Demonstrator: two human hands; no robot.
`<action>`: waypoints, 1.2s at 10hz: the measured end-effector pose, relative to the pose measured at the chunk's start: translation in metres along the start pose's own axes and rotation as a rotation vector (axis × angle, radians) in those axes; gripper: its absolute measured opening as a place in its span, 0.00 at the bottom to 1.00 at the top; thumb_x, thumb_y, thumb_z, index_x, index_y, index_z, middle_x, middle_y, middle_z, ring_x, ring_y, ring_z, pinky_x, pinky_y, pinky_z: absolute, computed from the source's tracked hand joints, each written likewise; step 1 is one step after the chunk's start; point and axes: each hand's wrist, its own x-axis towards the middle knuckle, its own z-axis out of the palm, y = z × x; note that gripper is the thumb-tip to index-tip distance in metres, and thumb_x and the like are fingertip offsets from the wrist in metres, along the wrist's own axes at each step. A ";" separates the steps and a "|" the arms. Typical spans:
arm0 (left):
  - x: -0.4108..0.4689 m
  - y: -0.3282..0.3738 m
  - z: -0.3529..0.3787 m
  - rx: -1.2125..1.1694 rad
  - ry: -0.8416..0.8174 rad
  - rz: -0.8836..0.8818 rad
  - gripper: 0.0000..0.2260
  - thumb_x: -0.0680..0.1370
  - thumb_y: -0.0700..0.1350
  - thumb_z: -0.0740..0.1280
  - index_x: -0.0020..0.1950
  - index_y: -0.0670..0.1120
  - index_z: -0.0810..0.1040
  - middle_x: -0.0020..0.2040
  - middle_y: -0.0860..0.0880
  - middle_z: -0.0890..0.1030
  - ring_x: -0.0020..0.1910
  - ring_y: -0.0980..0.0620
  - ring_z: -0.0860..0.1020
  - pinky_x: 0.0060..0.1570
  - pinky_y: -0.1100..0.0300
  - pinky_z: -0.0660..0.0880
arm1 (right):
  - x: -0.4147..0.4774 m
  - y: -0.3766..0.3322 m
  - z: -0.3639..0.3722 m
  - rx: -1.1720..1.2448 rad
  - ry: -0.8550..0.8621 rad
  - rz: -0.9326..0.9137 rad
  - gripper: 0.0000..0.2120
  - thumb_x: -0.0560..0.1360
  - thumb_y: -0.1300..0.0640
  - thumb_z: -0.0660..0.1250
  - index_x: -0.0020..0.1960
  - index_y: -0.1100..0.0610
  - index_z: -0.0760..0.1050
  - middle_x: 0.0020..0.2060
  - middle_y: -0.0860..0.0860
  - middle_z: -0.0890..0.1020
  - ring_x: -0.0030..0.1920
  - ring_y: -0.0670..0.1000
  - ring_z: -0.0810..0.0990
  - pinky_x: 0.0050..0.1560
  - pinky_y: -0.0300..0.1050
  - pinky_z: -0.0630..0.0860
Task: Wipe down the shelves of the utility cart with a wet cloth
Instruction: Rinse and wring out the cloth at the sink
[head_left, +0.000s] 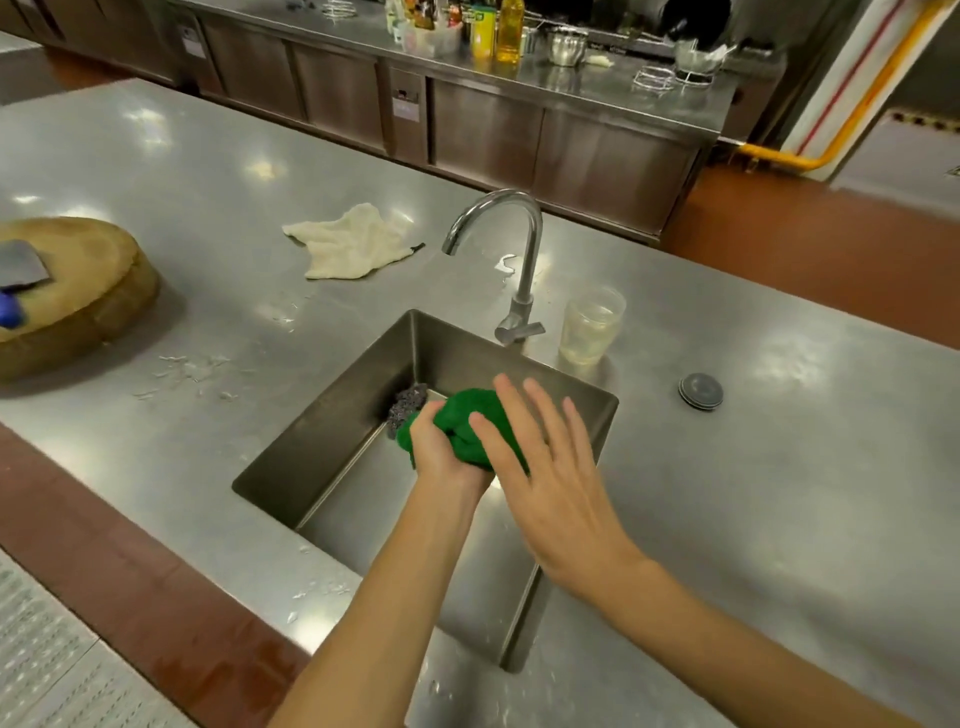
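A bunched green cloth (464, 420) is held over the steel sink (332, 415), squeezed in my left hand (441, 447). My right hand (545, 467) hovers just to the right of the cloth with its fingers spread and flat, holding nothing; its fingertips overlap the cloth's edge. The curved tap (498, 244) stands behind the sink, and no water runs from it. No utility cart is in view.
A grey scouring pad (408, 405) lies in the sink's far corner. A white rag (353, 241), a clear plastic cup (589, 325), a grey sink plug (700, 391) and a round wooden chopping block (67, 296) with a cleaver sit on the steel counter.
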 end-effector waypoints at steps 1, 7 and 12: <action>0.016 0.001 -0.003 -0.043 -0.031 -0.028 0.17 0.81 0.47 0.57 0.41 0.40 0.79 0.34 0.43 0.83 0.31 0.46 0.84 0.31 0.58 0.80 | 0.001 -0.001 0.017 -0.111 -0.093 -0.066 0.38 0.69 0.66 0.58 0.78 0.60 0.56 0.78 0.61 0.52 0.78 0.65 0.50 0.69 0.75 0.58; 0.028 0.031 0.014 0.609 0.022 0.591 0.10 0.72 0.29 0.67 0.38 0.43 0.80 0.34 0.49 0.82 0.35 0.53 0.81 0.35 0.59 0.77 | 0.087 0.020 0.065 0.499 -0.335 0.466 0.14 0.64 0.43 0.69 0.46 0.48 0.74 0.37 0.46 0.79 0.37 0.47 0.80 0.36 0.42 0.77; 0.042 0.046 0.015 0.335 0.122 0.375 0.04 0.73 0.44 0.74 0.41 0.46 0.80 0.34 0.49 0.82 0.36 0.49 0.82 0.39 0.55 0.80 | 0.079 0.011 0.072 0.683 -0.210 0.484 0.52 0.63 0.56 0.80 0.76 0.51 0.51 0.72 0.54 0.57 0.64 0.53 0.72 0.57 0.46 0.79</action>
